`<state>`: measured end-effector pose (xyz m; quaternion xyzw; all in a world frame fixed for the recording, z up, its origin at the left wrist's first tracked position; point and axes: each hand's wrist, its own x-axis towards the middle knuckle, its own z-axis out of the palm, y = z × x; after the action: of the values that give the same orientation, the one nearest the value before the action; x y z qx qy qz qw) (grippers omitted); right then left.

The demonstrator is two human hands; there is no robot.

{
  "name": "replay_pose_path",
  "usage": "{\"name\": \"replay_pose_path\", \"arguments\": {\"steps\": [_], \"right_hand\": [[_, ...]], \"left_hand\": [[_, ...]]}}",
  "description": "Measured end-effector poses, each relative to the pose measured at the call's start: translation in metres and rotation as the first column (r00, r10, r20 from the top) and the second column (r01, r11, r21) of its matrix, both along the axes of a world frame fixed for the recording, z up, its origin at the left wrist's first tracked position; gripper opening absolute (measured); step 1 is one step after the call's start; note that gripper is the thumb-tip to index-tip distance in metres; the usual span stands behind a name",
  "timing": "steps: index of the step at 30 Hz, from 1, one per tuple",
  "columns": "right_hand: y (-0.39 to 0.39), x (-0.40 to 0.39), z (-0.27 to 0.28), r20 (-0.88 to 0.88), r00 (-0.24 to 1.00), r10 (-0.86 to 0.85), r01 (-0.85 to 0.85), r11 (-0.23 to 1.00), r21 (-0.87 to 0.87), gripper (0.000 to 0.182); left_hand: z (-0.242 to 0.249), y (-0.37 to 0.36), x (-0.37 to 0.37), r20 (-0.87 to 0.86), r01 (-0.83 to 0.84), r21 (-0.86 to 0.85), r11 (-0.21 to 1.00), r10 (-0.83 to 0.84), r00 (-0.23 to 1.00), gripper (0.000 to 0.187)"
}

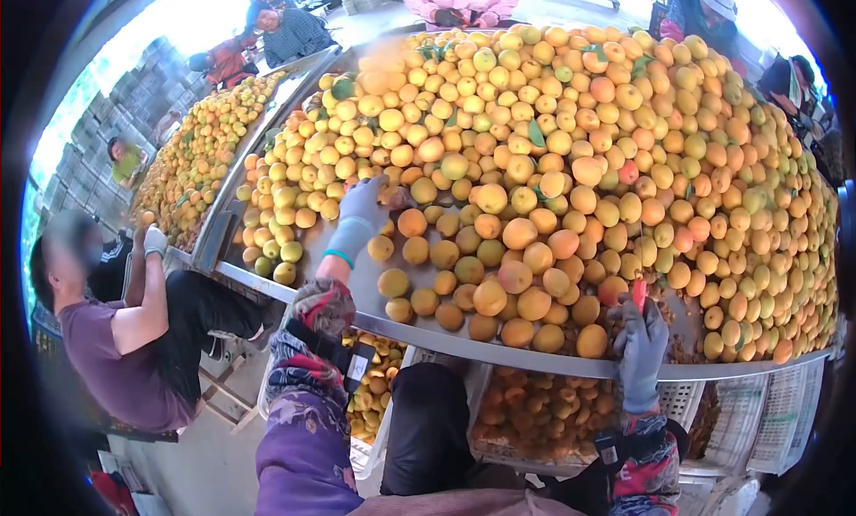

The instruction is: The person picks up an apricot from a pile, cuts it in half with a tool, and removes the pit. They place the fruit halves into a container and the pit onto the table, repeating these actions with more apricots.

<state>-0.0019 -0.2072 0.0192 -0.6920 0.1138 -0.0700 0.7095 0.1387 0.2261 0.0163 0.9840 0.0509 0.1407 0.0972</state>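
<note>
Left hand [364, 206], gloved, fingers curled over one apricot [393, 198] in the apricot heap [571, 141]; whether gripped, cannot tell. Right hand [640, 336] closed around a red-handled tool [638, 293] at the table rim [499, 351]. Fruit probably light, soft, easily bruised: best cupped whole. Bare metal near the rim; collecting crates [526, 418] below it.

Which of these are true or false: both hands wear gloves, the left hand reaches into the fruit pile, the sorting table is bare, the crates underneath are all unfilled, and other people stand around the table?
1. Both hands wear gloves. True: left hand and right hand are in grey gloves.
2. The left hand reaches into the fruit pile. True.
3. The sorting table is bare. False: fruit covers most of it.
4. The crates underneath are all unfilled. False: they hold fruit.
5. Other people stand around the table. True: a person is at left.
</note>
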Motion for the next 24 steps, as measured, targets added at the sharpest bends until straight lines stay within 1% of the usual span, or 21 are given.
{"name": "replay_pose_path", "arguments": {"steps": [2, 3, 5, 6, 7, 8, 9, 10, 11, 12, 13, 14, 15, 16, 17, 18, 19, 20, 21, 22, 24], "right_hand": [[-0.003, 0.001, -0.002, 0.000, 1.000, 0.024, -0.024, 1.000, 0.020, 0.020], [-0.007, 0.000, -0.001, 0.039, 0.996, 0.082, -0.076, 0.988, -0.138, 0.022], [-0.012, 0.002, -0.017, -0.024, 0.999, 0.036, -0.040, 0.985, -0.166, 0.022], [-0.006, 0.001, -0.026, 0.088, 0.993, 0.078, -0.090, 0.986, 0.144, 0.037], [-0.004, 0.006, -0.022, 0.113, 0.992, 0.048, -0.063, 0.988, 0.138, 0.030], [-0.007, 0.001, -0.008, -0.139, 0.989, 0.056, -0.075, 0.988, -0.137, 0.023], [-0.005, 0.006, -0.030, 0.231, 0.973, 0.005, 0.081, 0.929, -0.362, 0.021], [-0.002, 0.008, -0.031, 0.322, 0.946, -0.037, 0.152, 0.928, -0.340, 0.025], [-0.005, 0.005, -0.020, 0.194, 0.981, -0.020, 0.087, 0.936, -0.340, 0.026], [-0.007, 0.002, -0.007, 0.066, 0.998, 0.014, 0.008, 0.949, -0.316, 0.027], [-0.009, 0.001, -0.006, 0.050, 0.999, 0.018, -0.003, 0.954, -0.299, 0.028], [-0.011, 0.000, -0.003, 0.047, 0.998, 0.041, -0.026, 0.960, -0.280, 0.030], [-0.012, 0.000, -0.004, 0.054, 0.998, 0.015, 0.001, 0.960, -0.282, 0.030], [-0.011, 0.000, -0.008, 0.108, 0.994, 0.004, 0.019, 0.977, -0.213, 0.027], [-0.011, 0.000, -0.009, 0.162, 0.987, -0.009, 0.033, 0.989, -0.142, 0.025], [-0.011, -0.002, -0.005, 0.169, 0.985, -0.025, 0.049, 0.989, -0.142, 0.025], [-0.010, -0.003, -0.001, 0.164, 0.986, 0.004, -0.023, 0.994, 0.110, 0.025], [-0.009, -0.005, 0.002, 0.169, 0.985, 0.036, -0.094, 0.931, 0.353, 0.026], [-0.007, -0.004, -0.001, 0.169, 0.982, 0.090, -0.150, 0.909, 0.389, 0.028], [-0.005, -0.012, 0.002, 0.175, 0.981, 0.080, -0.142, 0.913, 0.383, 0.028], [0.006, -0.023, 0.015, 0.265, 0.939, 0.220, -0.288, 0.923, 0.255, 0.043]], "left_hand": [[-0.024, 0.018, 0.017, -0.062, 0.046, 0.060, 0.997, -0.042, 0.997, 0.042], [-0.031, 0.025, 0.026, -0.102, 0.090, 0.074, 0.993, -0.082, 0.991, 0.041], [-0.047, 0.046, 0.049, -0.106, 0.215, 0.110, 0.970, -0.204, 0.973, 0.034], [-0.038, 0.036, 0.048, -0.087, 0.244, 0.033, 0.969, -0.240, 0.967, 0.031], [-0.023, 0.018, 0.038, -0.064, 0.283, 0.033, 0.959, -0.280, 0.958, 0.030], [-0.028, 0.017, 0.038, -0.014, 0.329, -0.090, 0.940, -0.332, 0.943, 0.031], [-0.045, 0.039, 0.049, 0.008, 0.323, -0.047, 0.945, -0.323, 0.947, 0.032], [-0.064, 0.061, 0.059, 0.033, 0.314, -0.157, 0.936, -0.313, 0.949, 0.033], [-0.082, 0.089, 0.075, -0.033, 0.206, 0.020, 0.978, -0.205, 0.978, 0.036], [-0.083, 0.095, 0.076, 0.056, 0.354, -0.104, 0.930, -0.350, 0.935, 0.040], [-0.081, 0.104, 0.071, 0.071, 0.358, -0.172, 0.918, -0.351, 0.934, 0.038], [-0.062, 0.083, 0.055, 0.068, 0.277, -0.574, 0.771, -0.292, 0.954, 0.034], [-0.059, 0.092, 0.052, 0.038, 0.169, -0.802, 0.573, -0.234, 0.972, 0.026], [-0.003, 0.030, 0.011, -0.057, 0.019, -0.794, 0.607, -0.106, 0.993, 0.025], [-0.011, 0.050, 0.008, 0.145, 0.313, -0.421, 0.851, -0.278, 0.950, 0.030], [-0.019, 0.070, 0.005, 0.245, 0.494, 0.079, 0.866, -0.498, 0.832, 0.034], [-0.008, 0.044, -0.006, 0.251, 0.506, 0.082, 0.858, -0.509, 0.823, 0.034], [0.010, -0.006, -0.035, 0.413, 0.634, -0.522, 0.571, -0.482, 0.773, 0.040], [0.023, -0.049, -0.061, 0.522, 0.549, -0.835, -0.031, -0.361, 0.773, 0.045], [0.029, -0.077, -0.078, 0.529, 0.555, -0.831, -0.041, -0.366, 0.765, 0.045], [0.036, -0.121, -0.108, 0.403, 0.148, -0.845, -0.515, -0.431, 0.807, 0.056]]}}
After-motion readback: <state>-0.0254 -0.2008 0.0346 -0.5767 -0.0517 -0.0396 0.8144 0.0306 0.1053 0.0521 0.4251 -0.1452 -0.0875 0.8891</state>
